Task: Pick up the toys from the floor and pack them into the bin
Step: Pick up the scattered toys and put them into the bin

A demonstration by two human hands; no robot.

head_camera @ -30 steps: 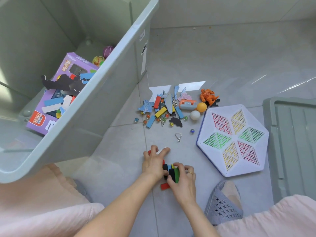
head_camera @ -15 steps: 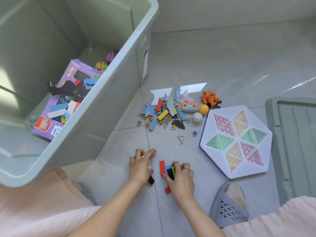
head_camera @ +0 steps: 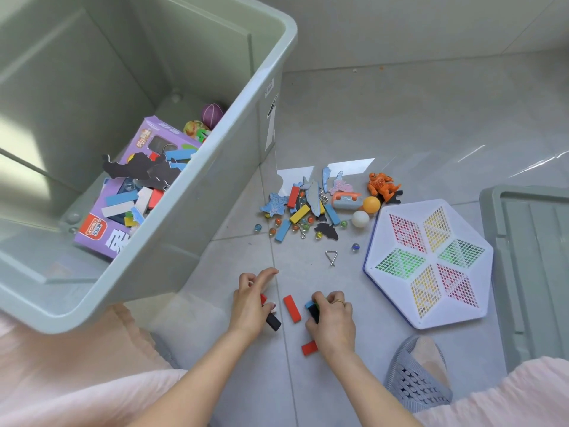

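Bin (head_camera: 246,124) holds purple box (head_camera: 147,167), blocks, balls; marbles possibly too

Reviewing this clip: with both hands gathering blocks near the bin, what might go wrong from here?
1. The right hand grips several stacked blocks; the red rectangular block between the hands and another red block by the wrist lie loose and may be missed.
2. Small glass marbles scattered on the tiled floor could roll away if nudged.
3. The left hand holds the black block only partly; it could slip.
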